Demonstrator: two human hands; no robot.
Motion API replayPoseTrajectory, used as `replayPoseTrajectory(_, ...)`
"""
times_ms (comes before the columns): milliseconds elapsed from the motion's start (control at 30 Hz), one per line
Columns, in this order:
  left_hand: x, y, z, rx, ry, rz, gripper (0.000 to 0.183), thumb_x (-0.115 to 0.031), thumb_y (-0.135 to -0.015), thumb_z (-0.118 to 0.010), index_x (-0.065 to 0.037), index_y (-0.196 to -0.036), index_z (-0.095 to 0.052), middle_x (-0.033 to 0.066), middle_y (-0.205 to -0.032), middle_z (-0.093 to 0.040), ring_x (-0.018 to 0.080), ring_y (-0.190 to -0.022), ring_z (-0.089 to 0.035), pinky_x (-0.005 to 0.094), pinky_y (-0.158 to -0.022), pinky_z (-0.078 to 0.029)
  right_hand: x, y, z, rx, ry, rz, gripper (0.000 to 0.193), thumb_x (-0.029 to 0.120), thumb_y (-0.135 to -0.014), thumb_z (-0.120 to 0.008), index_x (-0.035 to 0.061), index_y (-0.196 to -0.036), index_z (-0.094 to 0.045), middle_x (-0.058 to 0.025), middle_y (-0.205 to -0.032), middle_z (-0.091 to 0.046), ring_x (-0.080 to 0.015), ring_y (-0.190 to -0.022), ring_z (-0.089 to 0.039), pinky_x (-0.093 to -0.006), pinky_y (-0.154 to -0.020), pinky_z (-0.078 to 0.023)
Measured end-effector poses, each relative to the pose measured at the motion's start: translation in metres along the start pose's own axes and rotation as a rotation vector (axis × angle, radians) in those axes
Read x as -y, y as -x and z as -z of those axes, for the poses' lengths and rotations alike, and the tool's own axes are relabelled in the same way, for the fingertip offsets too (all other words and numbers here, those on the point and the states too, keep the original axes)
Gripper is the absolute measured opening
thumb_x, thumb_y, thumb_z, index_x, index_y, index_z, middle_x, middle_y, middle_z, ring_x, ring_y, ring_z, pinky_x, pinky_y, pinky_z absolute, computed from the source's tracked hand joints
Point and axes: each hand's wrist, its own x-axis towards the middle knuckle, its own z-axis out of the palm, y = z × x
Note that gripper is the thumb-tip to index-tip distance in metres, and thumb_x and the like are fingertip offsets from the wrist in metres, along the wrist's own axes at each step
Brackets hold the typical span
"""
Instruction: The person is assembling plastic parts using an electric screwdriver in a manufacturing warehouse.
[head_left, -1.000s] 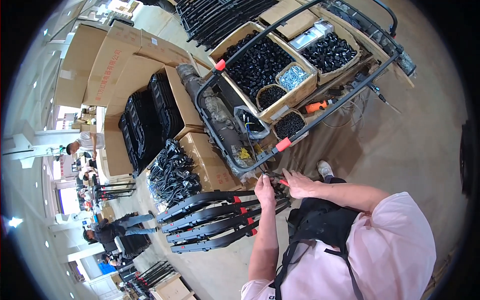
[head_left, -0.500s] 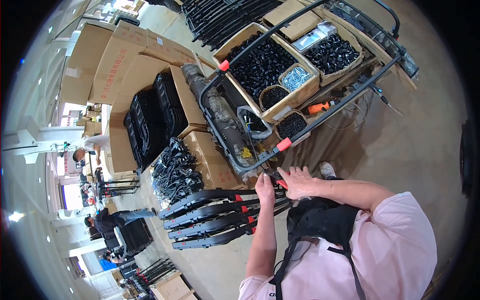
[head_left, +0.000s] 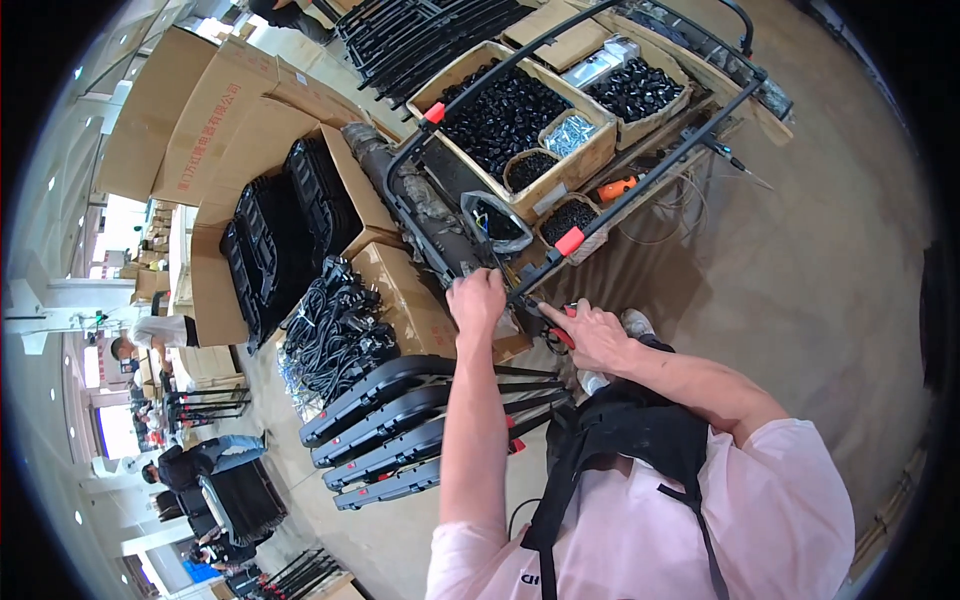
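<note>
Head view: my curled left hand [head_left: 478,300], hold hidden, shifts toward eleven o'clock, seemingly leaving red-handled tool [head_left: 563,337] in my part-closed right hand [head_left: 598,339].

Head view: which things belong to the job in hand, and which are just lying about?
In hand, apparently:
- black tubular frame, left hand at its corner
- red-handled tool in right hand

Probably just lying about, untouched:
- cable bundle
- open carton
</note>
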Motion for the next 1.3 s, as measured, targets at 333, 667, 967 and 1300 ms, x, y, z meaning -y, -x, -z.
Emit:
replayPoseTrajectory(333, 0.020, -0.015, -0.036, 0.337, -0.054, -0.212, 0.045, -0.042, -0.106, -0.046, -0.005, -0.097, -0.069, 0.0273, -0.098, -0.074, 0.0478, -0.096, -0.071, 0.0574, -0.088, -0.054, 0.036, 0.000, -0.034, -0.202, 0.146, -0.147, 0.095, 0.008, -0.077, -0.071, 0.0274, -0.164, -0.037, -0.0243, -0.109, -0.056, -0.0406, -0.088, -0.069, -0.0489, -0.074, -0.059)
replayPoseTrajectory(667, 0.024, -0.017, -0.045, 0.281, -0.007, -0.122, 0.048, -0.044, -0.106, -0.046, -0.004, -0.095, -0.071, 0.0264, -0.102, -0.074, 0.0483, -0.099, -0.070, 0.0570, -0.090, -0.054, 0.061, -0.009, -0.055, -0.321, 0.331, -0.202, 0.077, 0.019, -0.090, -0.070, 0.0246, -0.161, -0.042, -0.0190, -0.104, -0.058, -0.0320, -0.083, -0.068, -0.0416, -0.067, -0.060)
replayPoseTrajectory(967, 0.017, -0.023, -0.049, 0.271, -0.010, -0.069, 0.049, -0.040, -0.106, -0.045, -0.002, -0.099, -0.074, 0.0268, -0.105, -0.075, 0.0463, -0.101, -0.071, 0.0544, -0.091, -0.054, 0.070, -0.021, -0.067, -0.346, 0.435, -0.267, 0.068, 0.013, -0.095, -0.063, 0.0225, -0.160, -0.046, -0.0167, -0.099, -0.059, -0.0296, -0.080, -0.069, -0.0421, -0.067, -0.062)
replayPoseTrajectory(1300, 0.016, -0.017, -0.047, 0.215, 0.034, -0.046, 0.046, -0.039, -0.104, -0.048, -0.002, -0.094, -0.073, 0.0270, -0.099, -0.074, 0.0463, -0.096, -0.071, 0.0560, -0.087, -0.053, -0.029, -0.031, -0.073, 0.109, -1.244, -0.102, 0.106, 0.001, -0.072, -0.067, 0.0242, -0.169, -0.030, 0.0020, -0.104, -0.058, -0.0098, -0.078, -0.056, -0.0258, -0.069, -0.051)
